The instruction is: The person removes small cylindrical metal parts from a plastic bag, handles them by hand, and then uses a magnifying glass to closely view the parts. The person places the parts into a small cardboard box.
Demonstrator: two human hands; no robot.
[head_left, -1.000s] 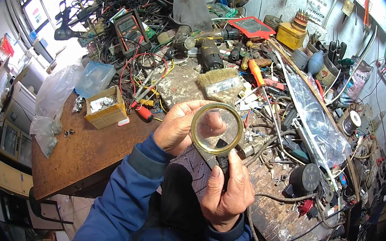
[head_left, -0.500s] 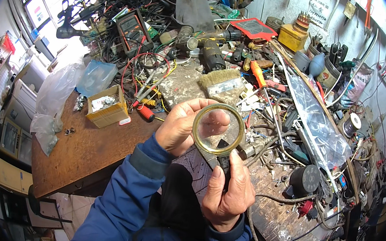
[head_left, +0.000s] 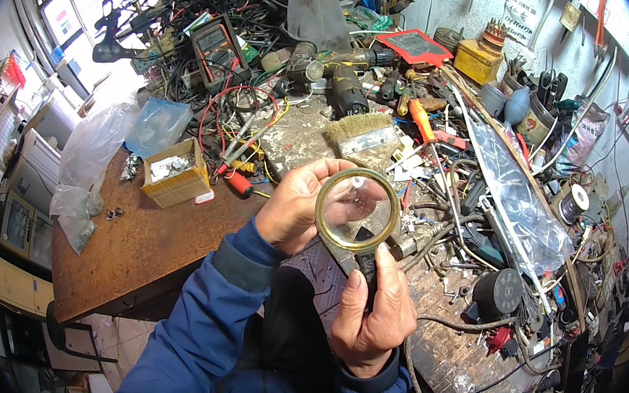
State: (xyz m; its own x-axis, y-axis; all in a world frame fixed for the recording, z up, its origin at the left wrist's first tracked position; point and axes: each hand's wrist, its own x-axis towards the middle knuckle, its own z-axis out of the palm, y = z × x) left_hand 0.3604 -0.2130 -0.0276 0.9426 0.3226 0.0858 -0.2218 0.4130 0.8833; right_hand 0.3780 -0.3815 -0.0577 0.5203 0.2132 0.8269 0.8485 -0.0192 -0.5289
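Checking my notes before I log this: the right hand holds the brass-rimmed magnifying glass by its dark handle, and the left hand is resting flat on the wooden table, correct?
Not quite. The head view shows the left hand raised behind the magnifying glass, fingers at its brass rim, not flat on the table. The right hand does grip the dark handle.

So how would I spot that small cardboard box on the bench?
Start at the bare brown stretch of the workbench, left of the left hand. The small cardboard box sits at its far edge, beside the red wires: open-topped, yellowish, holding silvery scraps.
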